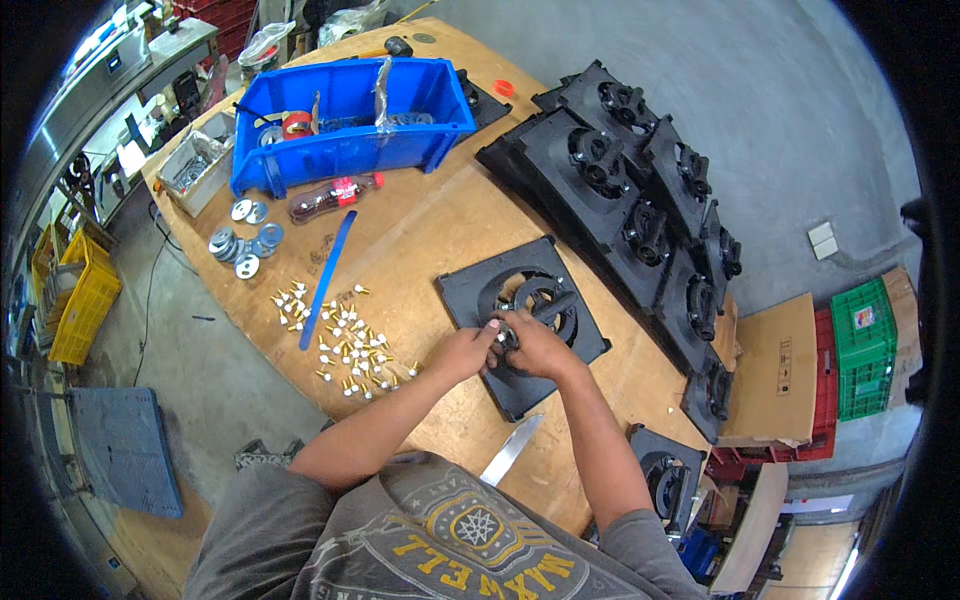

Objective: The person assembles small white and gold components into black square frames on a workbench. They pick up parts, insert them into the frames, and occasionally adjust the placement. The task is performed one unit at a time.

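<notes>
A black square plate (463, 284) with a round, ribbed opening lies on the wooden table before me. Over its near part, my left hand (466, 352) and my right hand (537, 346) meet with curled fingers. Between them they grip a small round metal part (506, 338), mostly covered by the fingers. To the left of the plate are several brass-coloured bolts (350, 348) with white ends, loosely scattered. A long blue strip (328, 280) lies along them. Close to my body, a flat metal blade (512, 450) rests on the table.
Stacked black plates (560, 150) line the table's right edge. At the back stands a blue bin (330, 160) of metal parts, with a bottle (335, 198) of dark drink and metal discs (243, 245) nearby. A hammer (398, 47) lies behind it. Cardboard (770, 370) and a green crate (865, 330) are at right.
</notes>
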Available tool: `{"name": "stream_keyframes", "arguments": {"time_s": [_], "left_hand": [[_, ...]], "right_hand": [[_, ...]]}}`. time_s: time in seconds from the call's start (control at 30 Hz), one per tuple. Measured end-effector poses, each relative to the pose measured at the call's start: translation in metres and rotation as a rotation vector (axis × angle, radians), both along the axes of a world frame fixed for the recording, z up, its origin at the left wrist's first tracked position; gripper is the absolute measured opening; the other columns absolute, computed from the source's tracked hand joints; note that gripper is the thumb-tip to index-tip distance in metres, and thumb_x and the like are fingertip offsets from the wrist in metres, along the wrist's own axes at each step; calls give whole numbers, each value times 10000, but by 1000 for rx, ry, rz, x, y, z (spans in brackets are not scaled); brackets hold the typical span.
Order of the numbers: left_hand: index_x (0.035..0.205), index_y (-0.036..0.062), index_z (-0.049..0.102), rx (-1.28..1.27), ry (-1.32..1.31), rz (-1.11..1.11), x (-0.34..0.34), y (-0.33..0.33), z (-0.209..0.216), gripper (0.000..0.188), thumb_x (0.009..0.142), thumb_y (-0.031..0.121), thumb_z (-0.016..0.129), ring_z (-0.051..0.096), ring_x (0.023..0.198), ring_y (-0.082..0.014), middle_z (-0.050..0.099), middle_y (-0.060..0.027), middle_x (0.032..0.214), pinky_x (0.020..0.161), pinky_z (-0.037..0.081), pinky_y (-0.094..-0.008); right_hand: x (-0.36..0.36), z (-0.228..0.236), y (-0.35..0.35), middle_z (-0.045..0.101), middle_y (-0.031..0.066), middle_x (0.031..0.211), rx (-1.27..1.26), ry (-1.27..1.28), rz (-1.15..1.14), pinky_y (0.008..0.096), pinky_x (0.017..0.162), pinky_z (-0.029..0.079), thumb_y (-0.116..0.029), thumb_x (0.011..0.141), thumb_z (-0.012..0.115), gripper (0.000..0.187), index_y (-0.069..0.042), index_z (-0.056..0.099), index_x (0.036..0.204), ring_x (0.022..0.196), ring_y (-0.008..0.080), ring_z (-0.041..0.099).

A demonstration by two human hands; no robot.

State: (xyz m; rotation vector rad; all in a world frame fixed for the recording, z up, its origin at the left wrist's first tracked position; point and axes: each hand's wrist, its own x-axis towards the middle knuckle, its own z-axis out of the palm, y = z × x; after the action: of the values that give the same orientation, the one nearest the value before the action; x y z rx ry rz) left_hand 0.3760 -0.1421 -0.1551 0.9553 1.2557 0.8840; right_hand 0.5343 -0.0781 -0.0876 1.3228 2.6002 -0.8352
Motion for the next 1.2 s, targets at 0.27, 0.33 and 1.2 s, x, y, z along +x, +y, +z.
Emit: {"name": "stream_keyframes", "arguments": {"time_s": [0.27, 0.33, 1.2], "left_hand": [[925, 53, 685, 651, 613, 73, 6, -3, -6, 341, 938, 390, 637, 656, 655, -310, 694, -158, 808, 612, 509, -426], [923, 54, 685, 665, 652, 78, 4, -6, -7, 329, 925, 381, 656, 665, 675, -290, 694, -153, 811, 620, 510, -425], [893, 32, 680, 285, 323, 4, 7, 5, -6, 347, 916, 378, 667, 657, 647, -278, 680, -119, 740, 590, 506, -406]], "right_hand": [[6, -8, 3, 552, 232, 1306, 30, 13, 42, 474, 969, 488, -98, 795, 698, 610, -96, 495, 1370, 1172, 429, 568], [6, -8, 3, 554, 231, 1304, 22, 8, 32, 472, 973, 487, -108, 802, 697, 602, -90, 496, 1369, 1175, 428, 566], [4, -6, 2, 535, 218, 1344, 9, 13, 19, 472, 998, 473, -57, 779, 675, 642, -95, 486, 1391, 1208, 421, 552]]}}
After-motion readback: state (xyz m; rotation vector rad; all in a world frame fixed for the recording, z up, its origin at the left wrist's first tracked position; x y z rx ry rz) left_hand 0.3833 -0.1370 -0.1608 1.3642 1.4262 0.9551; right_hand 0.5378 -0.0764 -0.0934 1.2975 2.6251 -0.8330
